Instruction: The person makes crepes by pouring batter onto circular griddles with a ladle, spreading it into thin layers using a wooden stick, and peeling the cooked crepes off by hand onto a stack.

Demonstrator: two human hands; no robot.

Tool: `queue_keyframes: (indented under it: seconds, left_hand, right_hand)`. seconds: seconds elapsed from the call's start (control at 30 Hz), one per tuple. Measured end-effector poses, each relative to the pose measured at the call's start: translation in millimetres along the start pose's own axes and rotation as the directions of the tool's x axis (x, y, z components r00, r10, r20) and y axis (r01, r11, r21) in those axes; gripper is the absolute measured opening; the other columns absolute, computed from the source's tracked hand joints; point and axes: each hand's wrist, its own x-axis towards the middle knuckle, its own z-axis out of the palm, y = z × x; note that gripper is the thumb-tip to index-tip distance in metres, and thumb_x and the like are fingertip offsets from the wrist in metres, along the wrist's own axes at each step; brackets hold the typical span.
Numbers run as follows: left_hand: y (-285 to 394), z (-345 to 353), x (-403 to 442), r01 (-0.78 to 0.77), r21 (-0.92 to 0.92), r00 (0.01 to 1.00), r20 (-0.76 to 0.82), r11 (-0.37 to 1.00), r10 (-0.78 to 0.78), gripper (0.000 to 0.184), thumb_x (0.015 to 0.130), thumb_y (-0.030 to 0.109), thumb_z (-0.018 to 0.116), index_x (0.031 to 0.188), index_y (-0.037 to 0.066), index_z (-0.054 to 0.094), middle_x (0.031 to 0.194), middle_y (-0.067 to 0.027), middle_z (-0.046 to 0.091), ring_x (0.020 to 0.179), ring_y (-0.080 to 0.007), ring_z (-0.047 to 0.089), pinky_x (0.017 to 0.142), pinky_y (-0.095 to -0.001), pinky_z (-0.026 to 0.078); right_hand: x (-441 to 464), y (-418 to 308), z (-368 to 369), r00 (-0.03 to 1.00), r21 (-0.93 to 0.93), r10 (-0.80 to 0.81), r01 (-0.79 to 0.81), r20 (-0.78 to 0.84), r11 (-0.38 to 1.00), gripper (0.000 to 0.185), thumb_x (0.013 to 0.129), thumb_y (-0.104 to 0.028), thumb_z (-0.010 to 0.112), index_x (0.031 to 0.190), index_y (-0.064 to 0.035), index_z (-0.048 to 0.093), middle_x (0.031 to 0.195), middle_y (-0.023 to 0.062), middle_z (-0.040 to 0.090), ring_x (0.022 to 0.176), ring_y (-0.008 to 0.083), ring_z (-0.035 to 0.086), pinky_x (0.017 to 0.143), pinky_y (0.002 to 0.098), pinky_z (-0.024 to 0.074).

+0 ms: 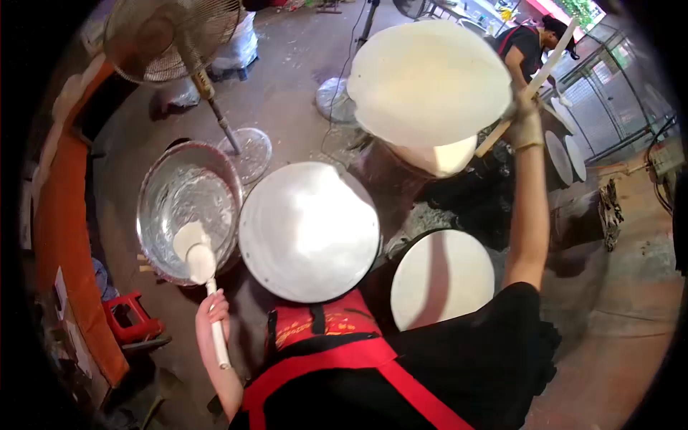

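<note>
My left hand (213, 309) is closed around the pale handle of a ladle (201, 264). Its bowl carries creamy white batter and hangs at the near edge of a wide metal basin (149, 208), whose inside is smeared white. My right hand (527, 123) reaches far forward, gripping a long pale wooden stick (552, 64). Just left of that stick is a large thin round white sheet (430, 79); whether it touches the stick I cannot tell. Below the sheet, another pale round surface (441, 155) is partly covered. Directly before me lies a shiny round metal lid (308, 229).
A pale round disc (444, 279) lies at my right, crossed by a shadow. A standing fan (172, 36) rises behind the basin. A red stool (132, 319) is at the left. Another person (527, 50) bends over at the far right, near several leaning discs (559, 158).
</note>
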Motion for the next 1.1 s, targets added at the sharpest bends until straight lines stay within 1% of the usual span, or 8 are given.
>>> queue_keyframes:
  seconds: [0.2,0.33,0.47,0.77,0.8,0.83,0.97,1.1]
  left_hand:
    - [-18.5,9.7,-25.1,-0.090,-0.043,0.995,-0.047,0.995,0.088,0.021,0.092,0.007,0.044,0.103,-0.011,0.041,0.063,-0.0018,0.036,0.051,-0.0072,0.037,0.038,-0.0174,0.035]
    - [-36.4,23.5,-43.6,-0.183,-0.056,0.980,-0.093,0.982,0.177,0.029,0.094,0.008,0.041,0.112,-0.015,0.037,0.069,-0.0048,0.039,0.055,-0.0089,0.039,0.040,-0.0184,0.036]
    - [-56.1,30.2,-56.1,-0.231,-0.086,0.958,-0.195,0.969,0.211,0.030,0.095,0.010,0.038,0.113,-0.014,0.036,0.064,-0.0028,0.036,0.051,-0.0084,0.037,0.039,-0.0189,0.036]
    - [-57.4,-8.8,-82.8,-0.132,-0.122,0.986,-0.122,0.984,0.117,0.029,0.094,0.008,0.039,0.113,-0.013,0.037,0.071,-0.0046,0.039,0.057,-0.0087,0.039,0.039,-0.0184,0.036]
    - [-58.0,-14.7,-86.7,-0.135,-0.113,0.984,-0.128,0.984,0.121,0.028,0.094,0.007,0.038,0.113,-0.013,0.038,0.070,-0.0045,0.039,0.056,-0.0086,0.038,0.038,-0.0185,0.035]
    - [-58.1,-21.7,-91.0,-0.138,-0.103,0.983,-0.136,0.985,0.123,0.027,0.094,0.007,0.038,0.113,-0.012,0.038,0.070,-0.0043,0.039,0.056,-0.0085,0.038,0.038,-0.0186,0.035]
    - [-46.4,-54.5,-98.8,-0.062,0.088,0.991,-0.110,0.994,0.071,0.033,0.097,0.022,0.043,0.112,-0.007,0.041,0.070,-0.0015,0.036,0.050,-0.0048,0.033,0.034,-0.0163,0.030]
    - [-22.2,-121.5,-97.4,-0.038,0.327,0.999,0.018,0.944,0.034,0.039,0.096,0.036,0.043,0.114,0.002,0.044,0.070,0.0007,0.038,0.044,-0.0033,0.030,0.034,-0.0153,0.026]
  right_hand:
    - [-6.0,201.5,-89.9,0.788,0.120,0.165,-0.116,-0.593,0.986,0.024,0.083,-0.018,0.062,0.065,-0.0107,0.048,0.052,0.0000,0.040,0.039,0.0135,0.037,0.037,0.0285,0.0289]
    - [-22.3,264.8,-95.6,0.366,0.000,0.131,-0.336,-0.921,0.942,0.032,0.075,-0.014,0.067,0.093,0.0123,0.062,0.093,0.0205,0.065,0.075,0.0267,0.062,0.069,0.0364,0.0481]
    - [-20.7,273.0,-113.1,0.423,-0.286,-0.083,-0.444,-0.902,0.849,0.028,0.078,-0.019,0.062,0.095,0.0032,0.065,0.089,0.0176,0.067,0.076,0.0281,0.064,0.069,0.0364,0.0483]
    - [-60.6,247.0,-111.4,0.753,-0.729,-0.387,-0.175,-0.532,0.661,0.028,0.087,-0.023,0.052,0.102,-0.0008,0.062,0.096,0.0148,0.064,0.089,0.0245,0.061,0.079,0.0362,0.0479]
    - [-41.8,318.0,-160.7,0.862,-0.028,-0.317,0.333,-0.395,0.942,0.027,0.090,-0.016,0.047,0.107,0.0023,0.057,0.103,0.0146,0.061,0.095,0.0243,0.058,0.086,0.0344,0.0461]
    - [-79.9,274.5,-85.5,0.888,0.307,0.027,0.130,-0.458,0.943,0.025,0.091,-0.010,0.044,0.108,0.0052,0.054,0.106,0.0173,0.058,0.096,0.0252,0.056,0.089,0.0338,0.0455]
    - [-256.2,203.3,124.0,0.929,-0.729,0.272,-0.004,0.250,0.684,0.025,0.087,-0.009,0.048,0.109,0.0014,0.053,0.098,0.0158,0.062,0.079,0.0219,0.061,0.068,0.0348,0.0505]
    - [-440.4,256.4,273.1,0.671,-0.517,0.015,0.558,0.742,0.649,0.031,0.082,-0.016,0.054,0.111,-0.0044,0.052,0.093,0.0170,0.059,0.080,0.0294,0.062,0.069,0.0396,0.0503]
